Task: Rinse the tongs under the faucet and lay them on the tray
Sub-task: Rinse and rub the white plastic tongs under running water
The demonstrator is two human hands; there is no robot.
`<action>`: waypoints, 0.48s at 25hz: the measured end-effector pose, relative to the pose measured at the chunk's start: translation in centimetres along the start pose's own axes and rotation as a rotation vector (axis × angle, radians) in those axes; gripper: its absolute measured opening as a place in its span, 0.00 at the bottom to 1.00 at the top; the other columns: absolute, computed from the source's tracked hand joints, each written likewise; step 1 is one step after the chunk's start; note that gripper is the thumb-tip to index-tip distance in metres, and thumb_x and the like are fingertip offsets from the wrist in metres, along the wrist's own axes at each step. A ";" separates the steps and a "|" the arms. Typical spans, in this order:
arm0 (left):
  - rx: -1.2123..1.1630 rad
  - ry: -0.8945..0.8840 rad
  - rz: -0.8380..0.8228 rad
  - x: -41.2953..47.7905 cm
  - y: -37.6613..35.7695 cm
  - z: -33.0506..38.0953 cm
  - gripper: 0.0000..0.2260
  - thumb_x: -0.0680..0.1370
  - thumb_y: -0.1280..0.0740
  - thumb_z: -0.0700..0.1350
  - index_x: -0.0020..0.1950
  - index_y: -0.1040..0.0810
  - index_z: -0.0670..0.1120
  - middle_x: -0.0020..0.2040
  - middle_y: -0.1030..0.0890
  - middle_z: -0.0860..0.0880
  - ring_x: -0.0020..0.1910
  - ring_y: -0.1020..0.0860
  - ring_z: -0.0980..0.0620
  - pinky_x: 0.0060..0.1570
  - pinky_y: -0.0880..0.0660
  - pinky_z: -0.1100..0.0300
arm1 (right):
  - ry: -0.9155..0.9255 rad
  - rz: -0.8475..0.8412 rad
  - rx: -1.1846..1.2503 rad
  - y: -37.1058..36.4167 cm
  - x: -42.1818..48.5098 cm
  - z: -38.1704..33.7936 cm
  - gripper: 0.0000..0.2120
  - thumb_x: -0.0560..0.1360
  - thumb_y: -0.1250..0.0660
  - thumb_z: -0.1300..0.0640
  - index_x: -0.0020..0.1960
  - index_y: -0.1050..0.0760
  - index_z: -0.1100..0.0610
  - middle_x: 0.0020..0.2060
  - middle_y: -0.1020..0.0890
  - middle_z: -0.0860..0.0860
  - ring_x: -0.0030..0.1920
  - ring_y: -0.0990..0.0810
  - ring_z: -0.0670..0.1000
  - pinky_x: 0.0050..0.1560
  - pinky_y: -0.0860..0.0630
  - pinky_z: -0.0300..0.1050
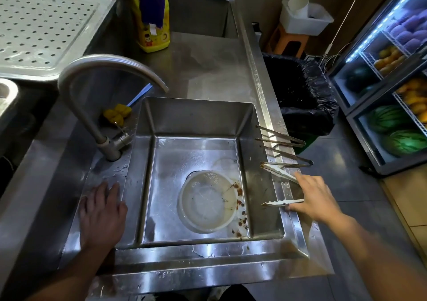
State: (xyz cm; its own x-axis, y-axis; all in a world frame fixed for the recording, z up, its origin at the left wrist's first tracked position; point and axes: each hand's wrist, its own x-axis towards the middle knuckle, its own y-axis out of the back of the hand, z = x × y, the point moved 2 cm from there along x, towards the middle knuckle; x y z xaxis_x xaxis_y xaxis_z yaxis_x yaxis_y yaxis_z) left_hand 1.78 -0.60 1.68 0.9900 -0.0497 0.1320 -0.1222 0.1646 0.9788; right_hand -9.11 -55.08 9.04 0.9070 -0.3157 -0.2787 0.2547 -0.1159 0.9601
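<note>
- you are at the very start: picking up. the pale, whitish tongs with their two arms splayed wide lie across the right rim of the square stainless-steel sink, at the right of centre in the frame, tips pointing over the basin.
- your right hand lies over the joined end of those tongs. the fingers are stretched nearly straight, one along the upper arm, the thumb against the lower one. it touches them but has not closed round them.
- your left hand lies flat and released on the sink's left rim, lower left, holding nothing.
- next, you likely need to squeeze the two arms together, lift, and carry the tips left and up under the spout of the curved grey metal faucet. no water shows there, so the tap probably needs opening, a job for the free left hand.
- the perforated steel tray waits at the upper left of the frame, well apart from the tongs.
- mind the two slim metal tongs just above on the same rim.
</note>
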 end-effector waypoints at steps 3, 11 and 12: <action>0.002 -0.004 0.002 -0.1 0.1 0.1 0.25 0.76 0.46 0.51 0.71 0.30 0.44 0.72 0.31 0.39 0.67 0.32 0.36 0.62 0.34 0.38 | 0.016 0.007 -0.012 -0.3 -0.4 0.0 0.54 0.59 0.25 0.28 0.77 0.37 0.51 0.68 0.28 0.49 0.68 0.34 0.54 0.65 0.32 0.53; -0.009 0.006 -0.026 -0.1 0.5 0.2 0.25 0.76 0.46 0.51 0.70 0.30 0.44 0.71 0.31 0.39 0.67 0.31 0.36 0.64 0.35 0.38 | -0.018 0.098 0.235 -0.7 -2.4 -0.7 0.37 0.60 0.19 0.41 0.62 0.27 0.55 0.54 0.28 0.50 0.52 0.23 0.55 0.51 0.23 0.52; -0.009 0.009 -0.031 -0.1 0.5 0.3 0.24 0.76 0.46 0.51 0.70 0.30 0.44 0.71 0.31 0.39 0.67 0.31 0.36 0.63 0.35 0.38 | -0.017 0.124 0.269 -0.6 -2.6 -1.0 0.36 0.61 0.18 0.42 0.62 0.27 0.55 0.53 0.28 0.50 0.51 0.23 0.54 0.49 0.23 0.52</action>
State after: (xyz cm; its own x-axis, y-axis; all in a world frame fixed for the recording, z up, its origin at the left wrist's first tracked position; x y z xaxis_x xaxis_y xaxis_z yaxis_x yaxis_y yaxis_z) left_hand 1.64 -0.76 2.24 0.9939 -0.0462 0.0997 -0.0905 0.1717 0.9810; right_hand -11.26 -53.25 9.23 0.9194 -0.3581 -0.1626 0.0425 -0.3206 0.9462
